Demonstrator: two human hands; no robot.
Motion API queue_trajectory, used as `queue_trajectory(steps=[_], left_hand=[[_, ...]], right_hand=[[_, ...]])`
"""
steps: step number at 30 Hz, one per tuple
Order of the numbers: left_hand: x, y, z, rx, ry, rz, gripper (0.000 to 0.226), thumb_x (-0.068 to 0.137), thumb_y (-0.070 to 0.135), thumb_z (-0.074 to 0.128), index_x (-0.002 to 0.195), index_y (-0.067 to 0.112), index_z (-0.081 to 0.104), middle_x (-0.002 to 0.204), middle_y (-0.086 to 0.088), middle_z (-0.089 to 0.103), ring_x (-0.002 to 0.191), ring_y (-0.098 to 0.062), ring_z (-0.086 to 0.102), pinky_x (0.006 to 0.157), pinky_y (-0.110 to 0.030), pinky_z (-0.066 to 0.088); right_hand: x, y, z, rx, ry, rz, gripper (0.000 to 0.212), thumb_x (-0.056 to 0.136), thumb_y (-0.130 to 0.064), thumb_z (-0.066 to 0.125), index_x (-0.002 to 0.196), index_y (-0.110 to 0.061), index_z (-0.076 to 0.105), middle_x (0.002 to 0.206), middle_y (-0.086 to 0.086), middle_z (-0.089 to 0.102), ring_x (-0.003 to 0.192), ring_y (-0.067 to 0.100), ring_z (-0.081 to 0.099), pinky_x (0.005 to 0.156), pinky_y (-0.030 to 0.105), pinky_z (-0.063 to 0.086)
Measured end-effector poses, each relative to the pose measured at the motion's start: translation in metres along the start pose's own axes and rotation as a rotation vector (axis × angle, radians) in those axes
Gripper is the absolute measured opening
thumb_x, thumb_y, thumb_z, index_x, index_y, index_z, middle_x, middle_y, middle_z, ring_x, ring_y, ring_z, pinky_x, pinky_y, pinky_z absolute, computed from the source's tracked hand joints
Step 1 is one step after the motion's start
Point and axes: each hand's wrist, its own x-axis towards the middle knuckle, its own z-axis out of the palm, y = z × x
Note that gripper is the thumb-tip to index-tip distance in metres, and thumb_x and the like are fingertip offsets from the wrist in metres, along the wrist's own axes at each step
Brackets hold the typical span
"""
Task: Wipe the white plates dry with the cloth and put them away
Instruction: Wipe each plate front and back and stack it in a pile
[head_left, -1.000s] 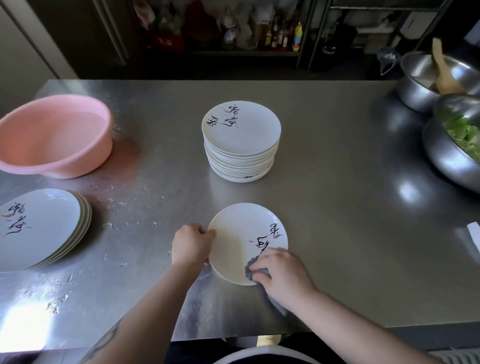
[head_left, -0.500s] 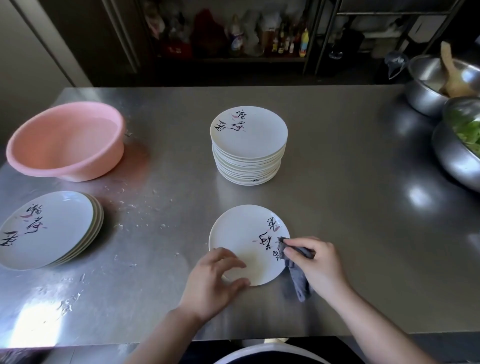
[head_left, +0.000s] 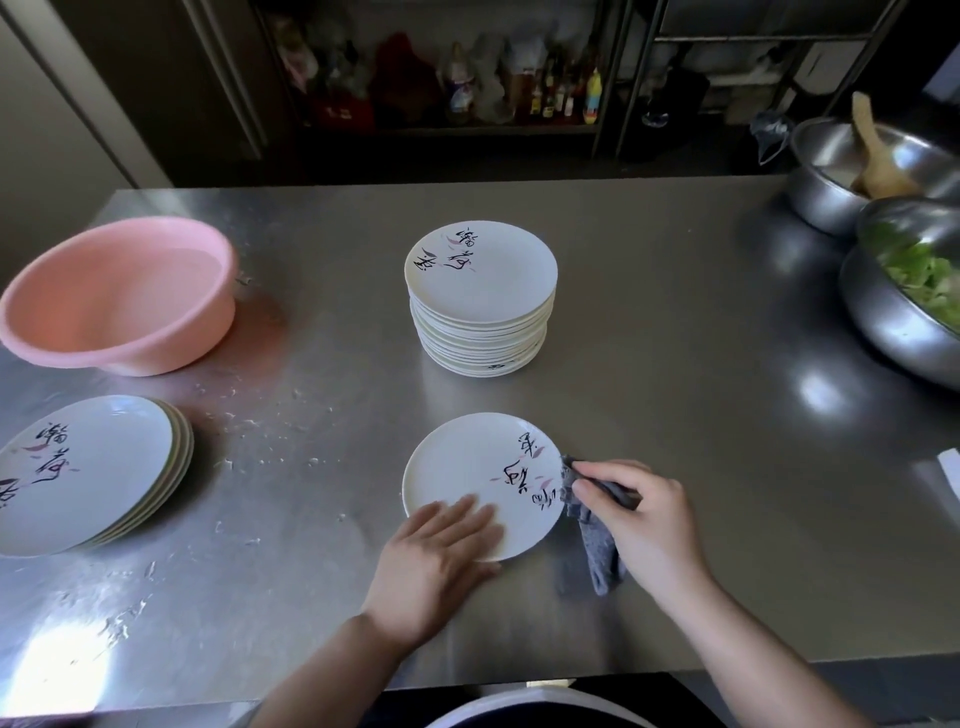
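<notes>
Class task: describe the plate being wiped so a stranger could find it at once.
On the steel table, look at the near edge, in front of the tall plate stack. The single plate lies alone, left hand resting on it, grey cloth at its right rim.

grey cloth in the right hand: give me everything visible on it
The grey cloth is a small, dark grey rag, soft and nubbly in look, bunched and crumpled rather than spread. The right hand pinches its upper end between thumb and fingers at the right rim of the single white plate, where the cloth meets the plate edge. Its loose lower end trails down beside the plate, toward the steel table, partly under the hand. Whether it is damp cannot be told.
</notes>
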Motion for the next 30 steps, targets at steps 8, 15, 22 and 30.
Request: queue_trajectory(steps=[8,15,22,30], left_hand=[[0.045,0.009,-0.061,-0.494,0.410,-0.739,0.048,0.088,0.058,0.051,0.062,0.018,0.054,0.053,0.010,0.043,0.048,-0.006,0.039,0.047,-0.020,0.029],[0.077,0.017,-0.110,-1.371,0.580,-0.911,0.036,0.097,0.035,0.052,0.092,0.008,0.076,0.092,-0.016,0.075,0.078,-0.021,0.069,0.063,-0.028,0.056],[0.111,0.042,-0.151,-1.512,0.618,-0.680,0.040,0.092,0.038,0.053,0.107,0.007,0.074,0.109,-0.022,0.071,0.103,-0.034,0.069,0.083,-0.040,0.058],[0.124,0.030,-0.180,-1.502,0.789,-0.676,0.036,0.085,0.038,0.060,0.090,0.006,0.077,0.095,-0.022,0.073,0.079,-0.024,0.071,0.061,-0.029,0.057]], right_hand=[[0.016,-0.044,-0.013,0.305,0.028,-0.011,0.027,0.080,-0.007,0.074,0.100,-0.024,0.074,0.098,-0.008,0.075,0.093,0.009,0.070,0.079,0.014,0.050],[0.030,-0.107,-0.002,0.182,-0.026,-0.282,0.037,0.076,-0.001,0.075,0.100,-0.029,0.073,0.107,-0.014,0.067,0.100,0.005,0.065,0.086,0.013,0.047],[0.044,-0.170,0.032,-0.205,0.129,-0.729,0.028,0.077,-0.008,0.076,0.103,-0.020,0.075,0.107,-0.013,0.065,0.097,0.006,0.061,0.086,0.016,0.045],[0.057,-0.161,0.011,-0.329,0.172,-0.953,0.024,0.075,-0.005,0.074,0.096,-0.016,0.078,0.102,-0.006,0.067,0.089,0.010,0.057,0.083,0.016,0.046]])
